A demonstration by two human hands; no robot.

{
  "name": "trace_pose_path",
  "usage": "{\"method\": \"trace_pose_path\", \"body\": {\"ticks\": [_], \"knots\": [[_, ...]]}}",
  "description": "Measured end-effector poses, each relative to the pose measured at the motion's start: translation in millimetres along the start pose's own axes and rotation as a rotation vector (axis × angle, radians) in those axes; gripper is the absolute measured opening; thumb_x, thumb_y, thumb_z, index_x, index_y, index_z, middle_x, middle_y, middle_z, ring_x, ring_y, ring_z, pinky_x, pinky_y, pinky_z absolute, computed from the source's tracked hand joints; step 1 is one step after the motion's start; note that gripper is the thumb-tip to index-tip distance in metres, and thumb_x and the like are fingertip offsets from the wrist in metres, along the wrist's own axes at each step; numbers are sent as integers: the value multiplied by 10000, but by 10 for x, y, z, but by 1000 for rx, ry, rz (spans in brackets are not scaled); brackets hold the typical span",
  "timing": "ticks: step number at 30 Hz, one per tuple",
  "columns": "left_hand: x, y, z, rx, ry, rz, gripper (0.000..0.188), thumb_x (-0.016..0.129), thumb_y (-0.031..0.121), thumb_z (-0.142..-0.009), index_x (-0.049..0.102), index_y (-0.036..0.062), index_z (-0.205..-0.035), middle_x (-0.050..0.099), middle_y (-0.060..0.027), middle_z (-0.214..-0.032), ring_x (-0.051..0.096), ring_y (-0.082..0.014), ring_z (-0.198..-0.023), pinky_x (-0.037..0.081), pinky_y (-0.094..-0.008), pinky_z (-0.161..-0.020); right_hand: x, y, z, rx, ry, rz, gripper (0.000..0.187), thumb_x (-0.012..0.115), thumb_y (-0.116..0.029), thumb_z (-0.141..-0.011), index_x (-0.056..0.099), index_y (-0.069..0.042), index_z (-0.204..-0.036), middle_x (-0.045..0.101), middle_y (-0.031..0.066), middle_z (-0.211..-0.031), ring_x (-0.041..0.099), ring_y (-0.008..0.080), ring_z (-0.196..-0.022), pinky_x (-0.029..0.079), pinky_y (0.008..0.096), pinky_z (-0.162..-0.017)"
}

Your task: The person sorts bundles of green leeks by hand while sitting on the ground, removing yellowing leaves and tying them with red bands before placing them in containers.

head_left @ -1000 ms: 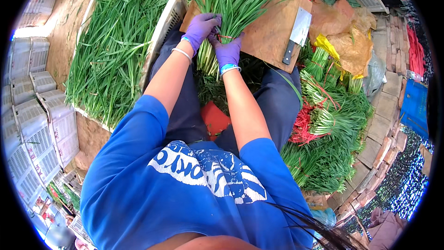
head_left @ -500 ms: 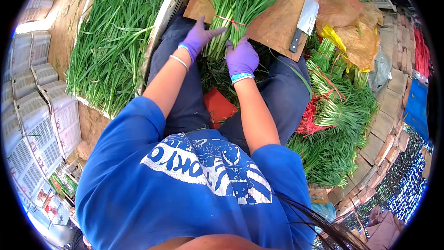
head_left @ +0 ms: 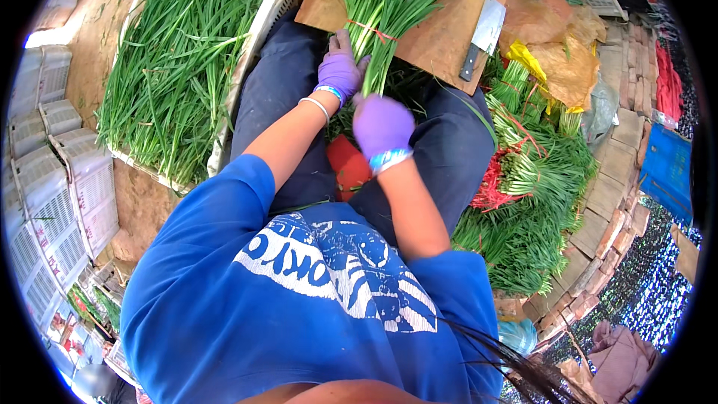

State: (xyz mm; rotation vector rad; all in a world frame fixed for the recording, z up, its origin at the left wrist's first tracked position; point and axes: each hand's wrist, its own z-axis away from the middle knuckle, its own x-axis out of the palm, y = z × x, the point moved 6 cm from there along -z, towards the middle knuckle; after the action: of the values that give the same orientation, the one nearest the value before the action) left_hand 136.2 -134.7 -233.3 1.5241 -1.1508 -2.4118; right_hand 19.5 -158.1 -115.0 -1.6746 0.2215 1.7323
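A bunch of garlic chives [head_left: 389,0], bound with a red tie [head_left: 372,31], lies partly on a wooden board [head_left: 441,49], its pale stem ends pointing toward me. My left hand [head_left: 342,69], in a purple glove, grips the bunch from the left side below the tie, thumb against the stems. My right hand [head_left: 383,126], gloved the same way and blurred by motion, is curled closed at the lower stem ends. What its fingers hold is hidden. A cleaver [head_left: 482,36] with a black handle rests on the board's right side.
Loose chives fill a white crate [head_left: 258,37] on my left. Tied bunches [head_left: 531,179] and red ties [head_left: 496,183] lie on my right, below brown plastic sheeting [head_left: 557,22]. A red object [head_left: 345,164] sits between my legs. White crates [head_left: 56,202] stand far left, bricks [head_left: 606,209] far right.
My right hand has moved down toward me, from beside the stems to their lower ends, and closed. My left hand has shifted right and lower, fingers now along the stems. The view has shifted slightly.
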Motion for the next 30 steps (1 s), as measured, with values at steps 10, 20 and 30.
{"method": "trace_pose_path", "body": {"ticks": [10,20,30], "knots": [[-451,456,65,195,18,-32,426,581,433,-748,579,52,-937,595,-185,-829,574,-362,-756,463,-420,-666,-1149,26,1224,-650,-970,-991,286,488,-271,-859,585,-18,-768,582,144,-623,600,271,-637,475,384,-604],[-46,376,210,158,-489,-357,491,498,515,-791,636,44,-779,634,-154,-765,614,-297,-747,478,-386,-672,-1282,932,707,203,397,-1572,356,367,-168,-900,537,125,-1011,510,37,-611,333,24,-445,454,227,-507],[-374,309,599,173,-409,-292,460,390,400,-879,600,38,-688,583,-134,-559,595,-305,-593,474,-403,-605,196,572,197,712,49,-1844,363,424,-306,-905,576,-13,-1055,335,-83,-571,288,19,-447,336,193,-441]]}}
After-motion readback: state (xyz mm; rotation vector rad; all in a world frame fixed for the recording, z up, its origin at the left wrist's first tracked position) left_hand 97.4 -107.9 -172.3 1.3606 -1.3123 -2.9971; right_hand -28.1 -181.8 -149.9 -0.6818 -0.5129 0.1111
